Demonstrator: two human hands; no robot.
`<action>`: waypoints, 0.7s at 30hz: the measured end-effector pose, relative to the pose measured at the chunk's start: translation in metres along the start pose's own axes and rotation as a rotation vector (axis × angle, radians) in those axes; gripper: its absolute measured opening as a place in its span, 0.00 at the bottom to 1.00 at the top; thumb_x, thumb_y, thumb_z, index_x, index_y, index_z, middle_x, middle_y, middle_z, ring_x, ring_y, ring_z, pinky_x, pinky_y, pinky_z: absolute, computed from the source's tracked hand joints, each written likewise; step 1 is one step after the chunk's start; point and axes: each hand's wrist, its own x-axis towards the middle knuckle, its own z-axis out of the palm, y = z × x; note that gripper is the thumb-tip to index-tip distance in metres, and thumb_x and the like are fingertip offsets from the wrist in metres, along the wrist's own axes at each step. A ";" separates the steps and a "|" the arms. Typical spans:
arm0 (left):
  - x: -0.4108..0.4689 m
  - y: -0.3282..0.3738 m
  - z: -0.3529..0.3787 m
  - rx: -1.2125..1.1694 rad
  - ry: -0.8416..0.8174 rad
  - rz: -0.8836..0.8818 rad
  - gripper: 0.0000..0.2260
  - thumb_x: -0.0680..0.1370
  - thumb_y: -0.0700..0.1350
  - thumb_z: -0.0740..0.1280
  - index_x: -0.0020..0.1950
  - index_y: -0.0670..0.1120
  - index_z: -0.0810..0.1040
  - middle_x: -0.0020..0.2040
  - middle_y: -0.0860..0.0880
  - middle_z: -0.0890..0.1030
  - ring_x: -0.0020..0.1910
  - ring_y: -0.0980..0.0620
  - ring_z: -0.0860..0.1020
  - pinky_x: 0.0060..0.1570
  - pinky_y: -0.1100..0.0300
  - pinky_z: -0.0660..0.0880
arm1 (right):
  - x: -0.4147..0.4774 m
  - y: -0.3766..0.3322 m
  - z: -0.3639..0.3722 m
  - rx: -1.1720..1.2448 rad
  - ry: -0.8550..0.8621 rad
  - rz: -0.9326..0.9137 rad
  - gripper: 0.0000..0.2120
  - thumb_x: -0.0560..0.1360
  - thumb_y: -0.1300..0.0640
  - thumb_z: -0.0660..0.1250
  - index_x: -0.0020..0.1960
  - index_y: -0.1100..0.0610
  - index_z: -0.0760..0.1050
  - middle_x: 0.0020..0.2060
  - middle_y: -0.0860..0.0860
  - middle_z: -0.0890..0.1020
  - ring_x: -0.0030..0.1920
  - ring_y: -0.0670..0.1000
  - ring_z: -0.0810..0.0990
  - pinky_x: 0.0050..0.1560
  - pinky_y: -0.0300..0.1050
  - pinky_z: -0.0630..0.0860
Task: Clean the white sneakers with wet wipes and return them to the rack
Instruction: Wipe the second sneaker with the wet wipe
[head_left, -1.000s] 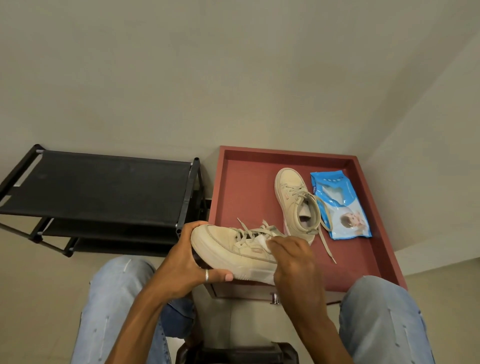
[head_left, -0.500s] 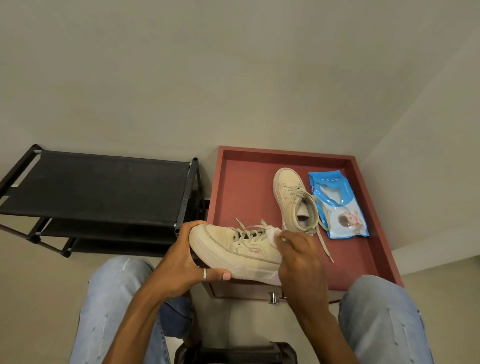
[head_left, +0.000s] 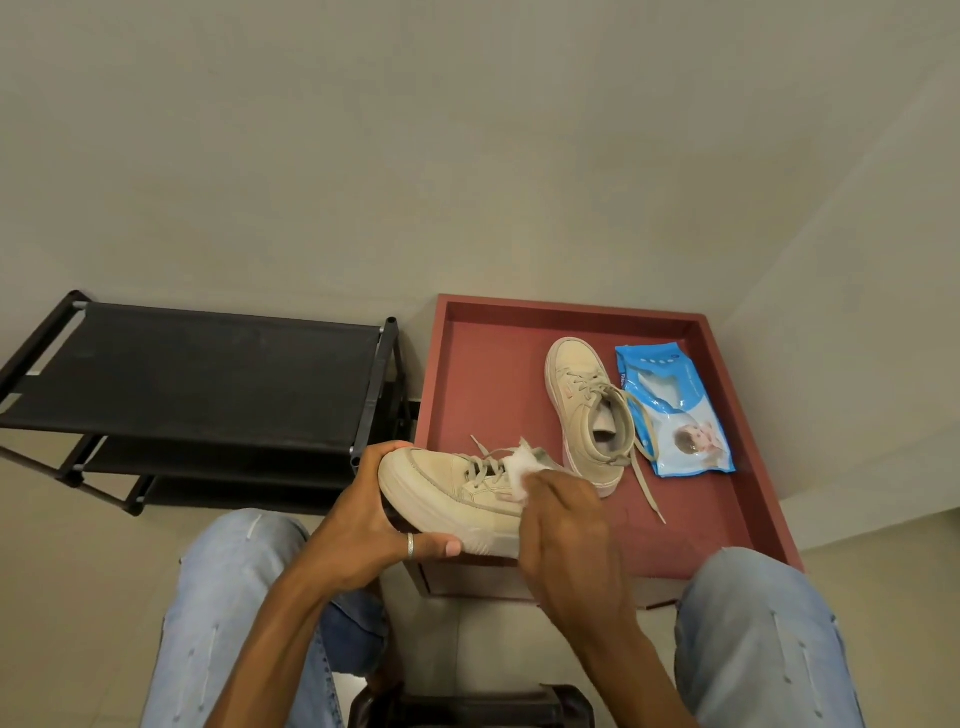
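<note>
My left hand (head_left: 363, 530) grips the toe and sole of a cream-white sneaker (head_left: 441, 493), held on its side above the near edge of the red tray table (head_left: 498, 374). My right hand (head_left: 566, 525) pinches a white wet wipe (head_left: 522, 470) and presses it against the sneaker's side by the laces. The second sneaker (head_left: 587, 410) lies on the tray, toe pointing away, laces loose. A blue pack of wet wipes (head_left: 675, 410) lies just right of it.
A black shoe rack (head_left: 197, 374) with fabric shelves stands to the left of the tray, against the wall. My knees in light jeans (head_left: 753, 634) flank the tray's near edge. A dark object (head_left: 467, 706) sits on the floor between my legs.
My right hand with the wipe has rubbed along the sneaker's side near the laces, first towards the heel, then back. The left hand keeps its grip on the toe.
</note>
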 end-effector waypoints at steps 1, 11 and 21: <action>-0.001 0.000 0.000 -0.001 0.002 0.001 0.43 0.56 0.56 0.85 0.62 0.69 0.63 0.57 0.68 0.74 0.58 0.67 0.75 0.52 0.67 0.78 | -0.001 -0.006 0.004 0.005 -0.035 -0.019 0.15 0.70 0.68 0.69 0.56 0.62 0.80 0.51 0.54 0.81 0.51 0.55 0.78 0.50 0.46 0.78; 0.001 0.001 0.001 0.034 0.032 -0.023 0.43 0.56 0.55 0.85 0.63 0.66 0.63 0.59 0.64 0.74 0.57 0.68 0.75 0.51 0.66 0.78 | 0.001 0.029 -0.004 -0.078 -0.010 0.065 0.19 0.64 0.71 0.70 0.52 0.55 0.82 0.49 0.49 0.84 0.49 0.54 0.79 0.47 0.51 0.75; -0.003 0.001 0.001 0.044 0.047 -0.046 0.45 0.54 0.59 0.85 0.63 0.66 0.63 0.59 0.63 0.74 0.57 0.65 0.75 0.51 0.64 0.76 | -0.003 0.020 0.001 -0.012 -0.012 0.031 0.20 0.65 0.67 0.63 0.52 0.54 0.82 0.49 0.48 0.84 0.50 0.54 0.81 0.47 0.52 0.75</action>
